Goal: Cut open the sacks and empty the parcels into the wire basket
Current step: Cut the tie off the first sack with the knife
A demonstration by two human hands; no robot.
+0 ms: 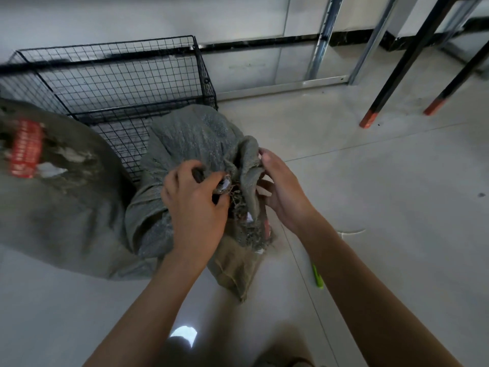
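- Head cam, the only view I get. The grey woven sack (190, 136) stands on the floor at centre, its bunched mouth up toward me and its far side against the front mesh of the wire basket (119, 75).
- Left hand (194, 205): fingers curled tight round the gathered neck, w/ the thumb side hidden by cloth.
- Right hand (283, 189): thumb & fingers pinch a fold of the sack mouth from the right. Fingertips are buried in the fabric.
- Frayed threads & small white bits (225, 185) show betw. the hands. Can't tell if they're parcels.
- Second sack (66, 207) lies at left, blurred, w/ a red label (26, 149) near its top. It overlaps the basket's left front corner and touches the first sack.
- Brown cloth (235, 266) sticks out under the sack, toward me.
- Green object (317, 276) lies on the floor just right of my right forearm, partly hidden by it. Too small to ID.
- White string (352, 231) lies on the floor nearby, to the right.
- Black table legs (369, 120) w/ orange feet stand top right, well apart from the sack.
- Silver metal frame (325, 35) stands against the wall behind.
- Floor (383, 186) is pale glossy tile w/ thin joints. The wall (132, 14) is light, w/ dark skirting (264, 42) along its base.
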